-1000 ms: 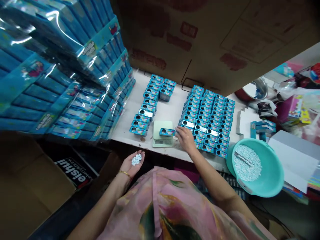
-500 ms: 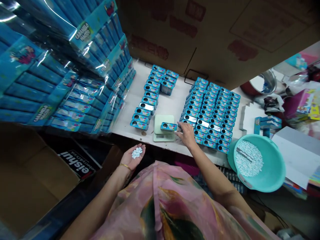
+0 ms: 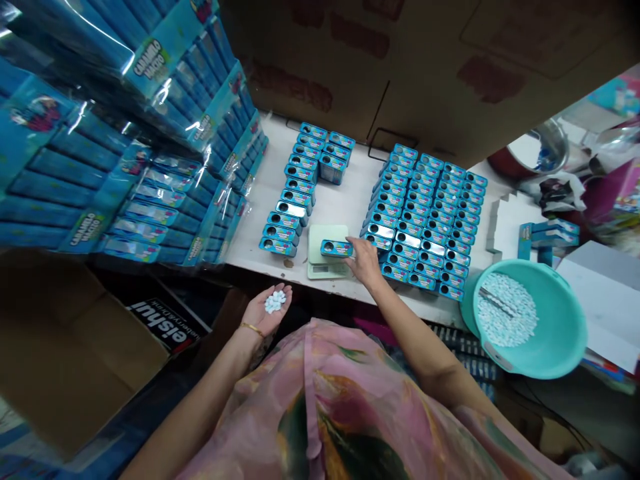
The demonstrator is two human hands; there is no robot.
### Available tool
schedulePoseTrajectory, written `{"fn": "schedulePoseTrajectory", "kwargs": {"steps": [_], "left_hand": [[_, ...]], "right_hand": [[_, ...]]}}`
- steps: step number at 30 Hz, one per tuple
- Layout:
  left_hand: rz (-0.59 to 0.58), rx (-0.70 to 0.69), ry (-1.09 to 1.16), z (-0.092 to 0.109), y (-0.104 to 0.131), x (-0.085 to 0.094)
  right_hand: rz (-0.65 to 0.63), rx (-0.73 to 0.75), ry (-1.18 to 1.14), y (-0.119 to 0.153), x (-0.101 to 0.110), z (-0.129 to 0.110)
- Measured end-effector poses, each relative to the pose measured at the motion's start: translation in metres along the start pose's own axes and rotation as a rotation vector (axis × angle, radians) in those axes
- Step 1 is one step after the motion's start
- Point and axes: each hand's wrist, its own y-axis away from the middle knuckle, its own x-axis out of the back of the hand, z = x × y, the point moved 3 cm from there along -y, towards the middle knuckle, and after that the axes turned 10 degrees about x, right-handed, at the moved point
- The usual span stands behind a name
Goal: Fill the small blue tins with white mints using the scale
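1. Both hands are seen at the front of the table. The left hand (image 3: 264, 315) is held palm up, opened and slightly cupped, just off the table's front edge. The right hand (image 3: 364, 261) is set with its thumb and fingers about the right end of a tin on the scale; whether the tin is gripped or only touched cannot be told.
2. The far edge is closed off by large brown cardboard (image 3: 425, 73), marked with red patches.
3. On the left, blue display packs (image 3: 170, 80) are piled high under shiny clear wrap.
4. Between these, the white table (image 3: 337, 208) is left partly bare.
5. At lower left, an open carton (image 3: 60, 360) is seen.
6. On the right half, four columns of blue tins (image 3: 415, 220) are packed closely together.
7. Beside their near right corner, a turquoise basin (image 3: 560, 333) is placed, its bottom covered with small white pieces (image 3: 515, 313).
8. Left of centre, a smaller group of tins (image 3: 297, 190) is lined up.
9. Between both groups, a pale scale (image 3: 325, 233) is set near the front edge.
10. On its platform the single tin (image 3: 337, 249) is laid.
11. The left wrist is circled by a gold-coloured bracelet (image 3: 251, 328).
12. In the left palm, a small heap of white pellets (image 3: 275, 302) is carried.
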Motion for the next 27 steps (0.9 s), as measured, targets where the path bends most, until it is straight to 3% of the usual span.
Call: {"fn": "schedulePoseTrajectory", "kwargs": {"steps": [18, 22, 27], "left_hand": [[0.016, -0.047, -0.073, -0.011, 0.006, -0.015], [-0.029, -0.035, -0.074, -0.012, -0.003, -0.028], [-0.184, -0.033, -0.086, -0.016, -0.016, -0.073]], "right_hand": [[0.012, -0.021, -0.105, -0.004, -0.017, 0.012], [0.021, 0.154, -0.14, -0.002, -0.005, -0.01], [-0.028, 0.42, 0.048, 0.002, 0.025, -0.066]]}}
